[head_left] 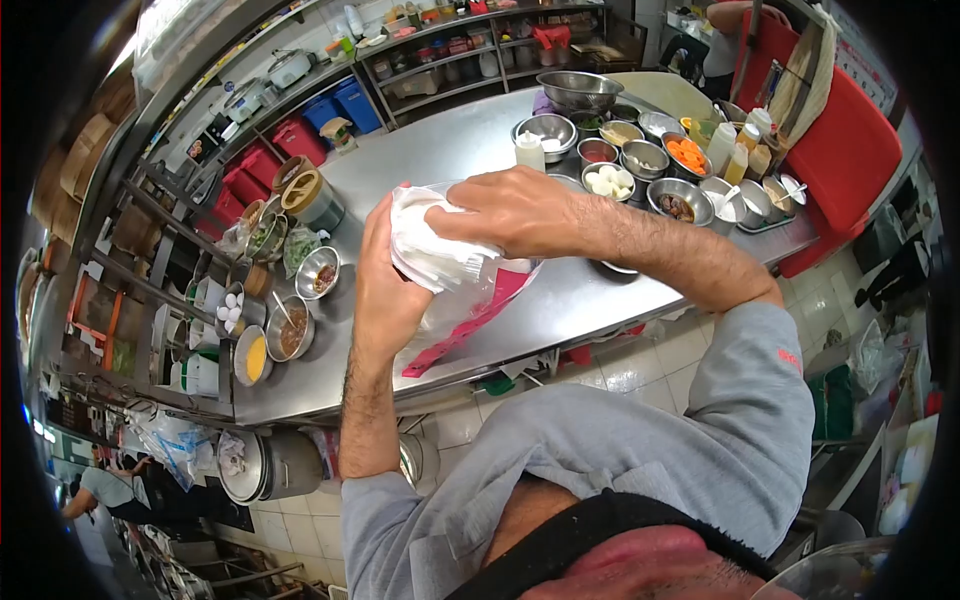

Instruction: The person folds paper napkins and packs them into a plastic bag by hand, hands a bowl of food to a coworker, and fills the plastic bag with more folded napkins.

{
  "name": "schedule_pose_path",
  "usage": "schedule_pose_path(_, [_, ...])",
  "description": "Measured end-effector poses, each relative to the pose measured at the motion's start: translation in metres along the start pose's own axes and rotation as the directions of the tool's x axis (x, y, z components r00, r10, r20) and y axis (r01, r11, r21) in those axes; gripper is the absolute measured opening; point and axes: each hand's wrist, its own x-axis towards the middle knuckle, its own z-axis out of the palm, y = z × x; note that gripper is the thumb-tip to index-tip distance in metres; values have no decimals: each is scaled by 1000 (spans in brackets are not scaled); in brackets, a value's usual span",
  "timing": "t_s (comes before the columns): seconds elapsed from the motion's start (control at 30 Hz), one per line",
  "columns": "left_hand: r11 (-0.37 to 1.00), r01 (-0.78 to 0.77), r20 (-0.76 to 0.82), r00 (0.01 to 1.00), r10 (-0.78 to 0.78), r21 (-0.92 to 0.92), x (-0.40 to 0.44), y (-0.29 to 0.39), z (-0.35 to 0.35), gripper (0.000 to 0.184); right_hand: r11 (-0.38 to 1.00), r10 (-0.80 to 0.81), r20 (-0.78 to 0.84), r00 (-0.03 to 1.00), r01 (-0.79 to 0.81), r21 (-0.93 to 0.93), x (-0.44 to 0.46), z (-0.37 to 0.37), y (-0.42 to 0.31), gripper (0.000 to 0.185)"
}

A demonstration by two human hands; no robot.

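Note:
Over the steel table, my left hand is closed round the side of a white, thinly layered bundle. Whether it is paper sheets or strands, I cannot tell. A clear plastic bag with a pink band hangs below the bundle, partly round it. Coming from the right, my right hand has its fingers bent onto the top of the bundle, the tips pressed into the white layers. Both hands hide part of the bag's upper edge.
The steel table carries several bowls at right, including orange pieces and white pieces, beside squeeze bottles. At left stand a bowl of yellow liquid, a brown sauce bowl and eggs. A red chair stands right.

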Motion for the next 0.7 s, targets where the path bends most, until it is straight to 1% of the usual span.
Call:
schedule_pose_path(0.03, [999, -14, -13, 1000, 15, 42, 0, 2, 1, 67, 999, 14, 91, 996, -10, -47, 2, -4, -3, 27])
schedule_pose_path(0.07, [999, -11, 0, 1000, 11, 41, -2, 5, 1, 67, 995, 37, 179, 983, -20, -95, 3, -9, -6, 29])
schedule_pose_path(0.13, [974, -71, -10, 997, 75, 216, -5, 9, 3, 57, 993, -53, 216, 975, 74, -91, 5, -10, -8, 23])
schedule_pose_path(0.17, [987, -56, -38, 997, 63, 150, -7, 6, 5, 50, 991, -64, 236, 970, 89, -96, 6, -10, -7, 22])
schedule_pose_path(0.2, [980, -72, -53, 995, 83, 186, -10, 12, 6, 49, 989, -109, 204, 973, 126, -73, 5, -6, -6, 20])
schedule_pose_path(0.23, [976, -96, -14, 995, 101, 197, -11, 15, 9, 49, 986, -141, 175, 974, 155, -65, 3, -2, -3, 18])
schedule_pose_path(0.27, [977, -110, -16, 993, 115, 181, -15, 19, 13, 48, 983, -145, 166, 975, 161, -87, 0, -4, -4, 17])
schedule_pose_path(0.3, [957, -103, -12, 994, 110, 272, -17, 18, 14, 48, 979, -160, 165, 973, 178, -102, -2, -4, -6, 15])
schedule_pose_path(0.33, [916, -167, 37, 986, 165, 366, -18, 19, 16, 48, 980, -133, 170, 976, 155, -122, -4, -4, -7, 15])
schedule_pose_path(0.4, [909, -205, 50, 978, 200, 364, -17, 25, 22, 47, 980, -102, 171, 980, 129, -152, -12, -5, -7, 14])
schedule_pose_path(0.43, [907, -218, 53, 976, 213, 360, -16, 27, 26, 47, 981, -106, 135, 985, 126, -151, -14, -5, -7, 13])
schedule_pose_path(0.5, [914, -187, -17, 978, 207, 360, -17, 25, 30, 52, 980, -114, 103, 988, 128, -150, -15, -2, -7, 13])
schedule_pose_path(0.6, [918, -183, -17, 979, 201, 352, -19, 19, 38, 53, 979, -75, 86, 993, 90, -183, -25, 0, -5, 13])
schedule_pose_path(0.63, [929, -164, -34, 982, 186, 333, -19, 21, 41, 53, 983, -83, 73, 994, 94, -156, -26, 1, -4, 13])
schedule_pose_path(0.67, [928, -162, -36, 982, 184, 335, -17, 25, 41, 53, 986, -95, 60, 994, 102, -129, -26, 2, -3, 12])
schedule_pose_path(0.7, [929, -172, 14, 984, 177, 329, -17, 29, 39, 54, 987, -104, 58, 993, 110, -121, -25, 2, -3, 12])
